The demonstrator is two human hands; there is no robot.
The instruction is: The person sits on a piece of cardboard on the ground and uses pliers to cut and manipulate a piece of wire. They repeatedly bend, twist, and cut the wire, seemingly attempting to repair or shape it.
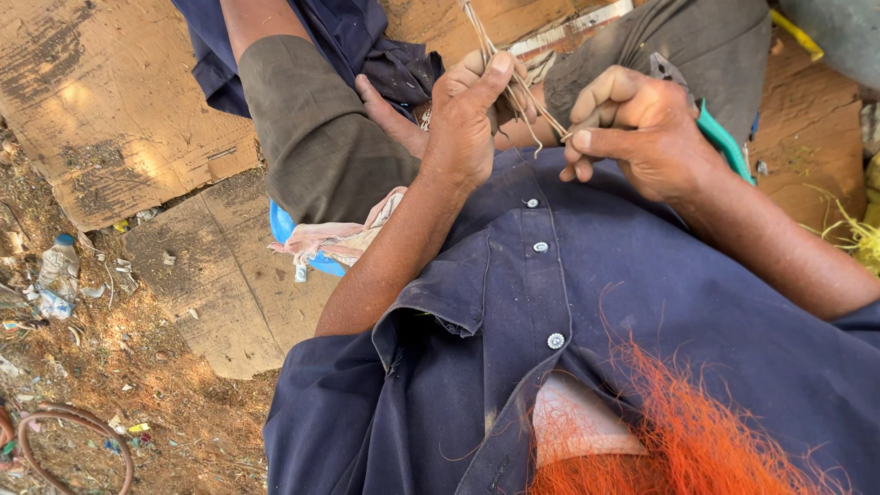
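Observation:
My left hand point(466, 117) is closed around several thin tan strands point(513, 87) that run up from my fists toward the top of the view. My right hand point(632, 128) pinches the same strands a little to the right, thumb pressed against fingers. A green-handled tool point(724, 142) lies behind my right wrist; I cannot tell whether the hand holds it. Both hands work above my dark blue buttoned shirt point(568, 302) and my knees in olive trousers point(312, 128).
Flattened cardboard point(110, 101) covers the ground to the left. A blue round object point(284, 225) with a pinkish cloth point(335, 238) sits under my left leg. Orange fibres point(687, 431) spread at the bottom. A plastic bottle point(57, 270) and litter lie on dirt at far left.

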